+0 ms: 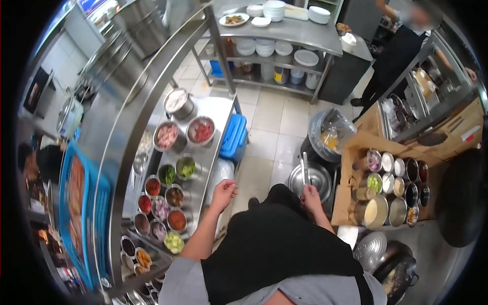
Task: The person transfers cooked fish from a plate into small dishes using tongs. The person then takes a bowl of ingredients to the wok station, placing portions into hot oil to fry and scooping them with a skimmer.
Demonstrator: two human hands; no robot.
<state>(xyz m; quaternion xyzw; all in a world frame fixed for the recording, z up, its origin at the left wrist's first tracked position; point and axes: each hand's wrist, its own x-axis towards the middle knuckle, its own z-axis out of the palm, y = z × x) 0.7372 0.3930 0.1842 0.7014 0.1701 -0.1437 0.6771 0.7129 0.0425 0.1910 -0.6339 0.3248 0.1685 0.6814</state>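
Note:
My right hand (311, 198) is closed around the lower end of what look like metal tongs (304, 168), which point away from me. Below them is a round steel bowl (317, 182) with a shiny inside. My left hand (224, 195) is raised beside the steel prep counter (216, 107), its fingers loosely bent and no object visible in them. Closest to it on the counter are small steel pots, including one of red sauce (177, 220) and one of chopped green vegetable (186, 167).
A lined bin (330, 134) stands past the bowl. Seasoning pots line a cardboard-covered shelf (348, 175) at right, above a wok (396, 277). A blue lidded box (234, 140) sits beside the counter. Another person (394, 61) stands at far right; a plate-stacked table (300, 33) is ahead.

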